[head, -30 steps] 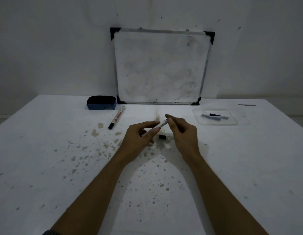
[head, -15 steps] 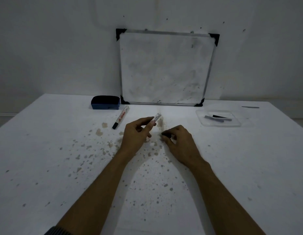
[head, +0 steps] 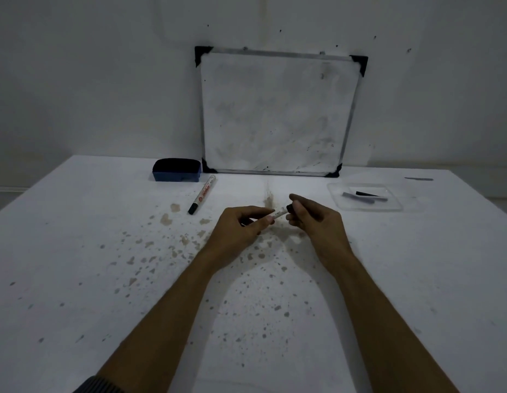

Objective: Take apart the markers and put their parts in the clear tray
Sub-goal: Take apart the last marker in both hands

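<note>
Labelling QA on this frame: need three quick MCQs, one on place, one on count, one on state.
1. Where is the clear tray?
A. right of the hands
B. left of the eraser
C. on the whiteboard

2. How many whole markers lie on the table?
A. none
B. one
C. three

3. What is the left hand doing?
A. resting flat
B. holding a marker barrel
C. lifting the eraser

Answers:
1 A: the tray sits right of the right hand, below the whiteboard corner.
2 B: one capped marker lies near the blue eraser.
3 B: its fingers pinch the white marker barrel.
</note>
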`<state>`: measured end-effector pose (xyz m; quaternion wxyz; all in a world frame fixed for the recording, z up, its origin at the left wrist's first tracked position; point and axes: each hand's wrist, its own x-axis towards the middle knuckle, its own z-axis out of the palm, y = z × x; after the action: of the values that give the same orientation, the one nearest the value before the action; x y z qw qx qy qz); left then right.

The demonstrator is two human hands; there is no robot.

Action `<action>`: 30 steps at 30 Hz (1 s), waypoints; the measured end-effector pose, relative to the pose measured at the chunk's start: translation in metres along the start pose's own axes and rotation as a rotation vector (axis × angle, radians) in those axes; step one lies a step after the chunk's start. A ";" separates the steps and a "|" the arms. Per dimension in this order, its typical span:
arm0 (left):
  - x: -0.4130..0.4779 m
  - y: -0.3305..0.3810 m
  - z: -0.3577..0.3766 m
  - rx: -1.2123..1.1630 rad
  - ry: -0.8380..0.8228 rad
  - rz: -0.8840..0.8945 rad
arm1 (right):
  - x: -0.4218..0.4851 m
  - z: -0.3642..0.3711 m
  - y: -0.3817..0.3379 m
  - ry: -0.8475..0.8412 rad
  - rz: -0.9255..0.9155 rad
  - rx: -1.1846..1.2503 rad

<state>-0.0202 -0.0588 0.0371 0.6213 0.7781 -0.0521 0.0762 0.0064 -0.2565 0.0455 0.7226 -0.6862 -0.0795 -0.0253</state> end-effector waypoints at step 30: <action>-0.003 -0.002 -0.012 0.029 -0.046 0.037 | -0.002 0.002 -0.001 -0.176 0.004 0.043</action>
<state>-0.0234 -0.0470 0.0375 0.6069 0.7876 -0.0797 0.0705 0.0043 -0.2548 0.0464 0.7273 -0.6704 -0.1420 0.0383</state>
